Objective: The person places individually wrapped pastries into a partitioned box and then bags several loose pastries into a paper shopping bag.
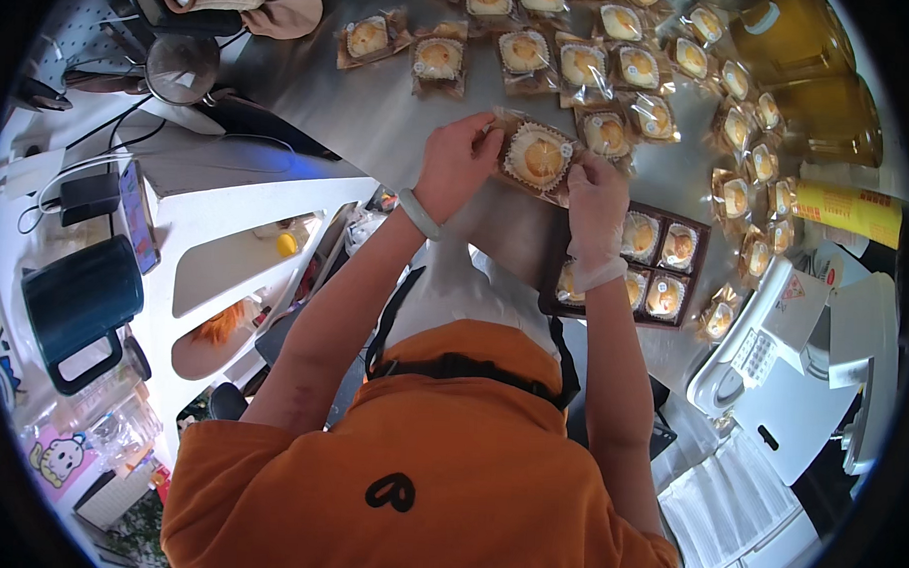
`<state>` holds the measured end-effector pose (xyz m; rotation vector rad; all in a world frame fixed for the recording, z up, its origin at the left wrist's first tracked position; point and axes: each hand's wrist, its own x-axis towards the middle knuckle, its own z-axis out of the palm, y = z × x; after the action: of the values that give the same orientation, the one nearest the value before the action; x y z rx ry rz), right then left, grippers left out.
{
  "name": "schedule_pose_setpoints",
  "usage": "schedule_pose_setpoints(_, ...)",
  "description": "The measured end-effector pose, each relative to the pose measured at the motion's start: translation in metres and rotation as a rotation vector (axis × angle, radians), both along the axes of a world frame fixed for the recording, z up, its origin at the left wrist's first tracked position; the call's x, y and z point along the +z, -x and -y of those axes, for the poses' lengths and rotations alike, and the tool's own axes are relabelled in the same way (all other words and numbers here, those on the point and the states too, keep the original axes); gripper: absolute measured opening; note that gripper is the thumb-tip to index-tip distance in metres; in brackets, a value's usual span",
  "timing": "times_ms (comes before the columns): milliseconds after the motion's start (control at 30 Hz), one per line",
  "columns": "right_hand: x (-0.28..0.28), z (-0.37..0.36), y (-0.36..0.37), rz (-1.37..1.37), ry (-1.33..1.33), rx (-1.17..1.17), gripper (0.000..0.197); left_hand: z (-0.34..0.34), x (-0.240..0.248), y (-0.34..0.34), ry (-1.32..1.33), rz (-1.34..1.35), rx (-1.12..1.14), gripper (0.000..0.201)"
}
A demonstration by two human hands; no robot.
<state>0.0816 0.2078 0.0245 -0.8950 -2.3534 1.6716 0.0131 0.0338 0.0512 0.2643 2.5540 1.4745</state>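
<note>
Bagged pastry (536, 159) at upper centre of the frame, its wrapper edges pinched by the bare left hand (454, 164) and gloved right hand (598, 201). Five cupped pastries (679, 246) show in the brown divided box (560, 256), partly hidden; many bagged ones (524, 52) remain outside, across the tabletop (391, 107).

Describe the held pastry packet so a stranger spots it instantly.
On the metal counter, find the dark brown compartmented box. Up and left of it is the pastry packet; unlike its neighbours, it is held between the left hand and the gloved right hand.
</note>
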Motion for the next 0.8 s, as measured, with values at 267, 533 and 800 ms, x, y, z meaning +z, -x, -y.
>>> schedule_pose_setpoints(267,0.059,-0.029,-0.046,-0.051,-0.489,0.117,0.019,-0.045,0.013,-0.037,0.115,-0.191,-0.147,0.025)
schedule_pose_setpoints(533,0.061,-0.057,-0.070,-0.113,-0.373,0.062,0.018,-0.080,0.031,-0.064,0.103,-0.171,-0.114,0.024)
schedule_pose_setpoints(800,0.064,-0.063,-0.087,0.089,-0.634,0.307,0.022,-0.096,0.031,-0.094,0.435,-0.130,-0.176,0.027)
